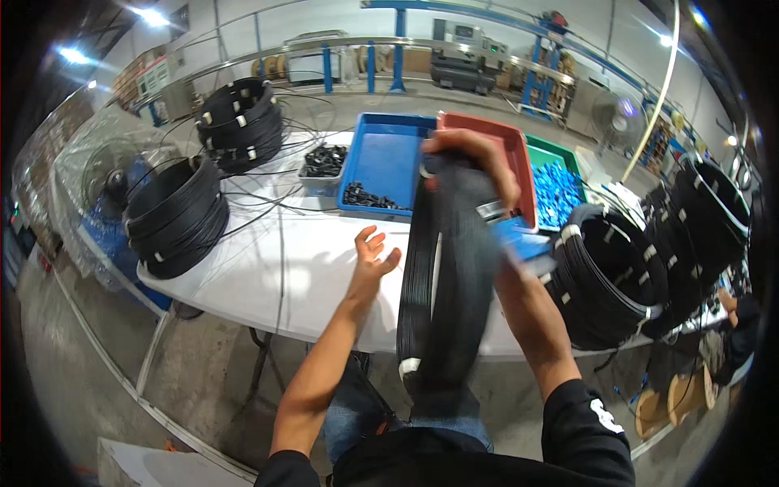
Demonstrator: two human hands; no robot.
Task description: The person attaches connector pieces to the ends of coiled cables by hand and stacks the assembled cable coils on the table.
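Note:
A large coil of black cable (464, 276) hangs upright in front of me, blurred by motion, with a white tie at its lower edge. My right hand (480, 158) is closed over the coil's top. To the left of the coil, my left hand (375, 258) is held above the white table with its fingers apart and slightly bent, touching nothing. Behind the coil are a blue tray (385, 134) with small black parts (367, 195) in its near corner and a red tray (526, 162). The coil hides part of both trays.
Tied black cable coils stand at the table's left (174, 219), far left (239, 122) and right (604, 268). A small bin of black parts (324, 162) and a green tray (561, 150) with blue parts (556, 195) flank the trays. Loose cable ends cross the white table (243, 276).

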